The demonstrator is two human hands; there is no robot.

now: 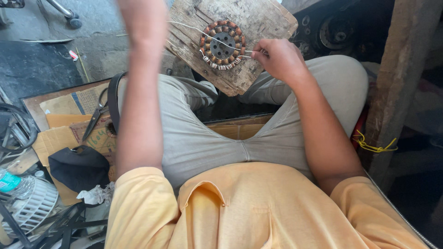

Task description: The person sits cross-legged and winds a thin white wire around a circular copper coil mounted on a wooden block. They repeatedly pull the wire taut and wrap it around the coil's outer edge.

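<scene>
My lap fills the middle of the frame: grey trousers (194, 138) and, along the bottom, my yellow shirt (249, 212). A weathered wooden board (258, 23) rests tilted on my knees at upper centre. At the left edge lies flattened cardboard (60, 133) with a black cap (78, 166) on it, a white fan guard (32, 207) in the lower left corner, and scissors (97, 113) just above the cardboard's middle.

On the board sits the stator (222, 44), a round ring of copper coils around a dark perforated hub, with white lacing along its lower rim. It lies just left of my right hand (281, 57), which rests at the board's right edge, upper centre-right. That hand's fingertips (258, 50) are pinched together on a white thread (203, 33), which runs from the pinch leftwards across the stator's face and on toward the upper left of the board.

My left arm (138, 87) rises from the lower left up to the top edge; its hand passes out of the frame at the top, blurred, so I cannot tell whether it is closed or what it holds. It is well apart from the stator, up and to the left.
</scene>
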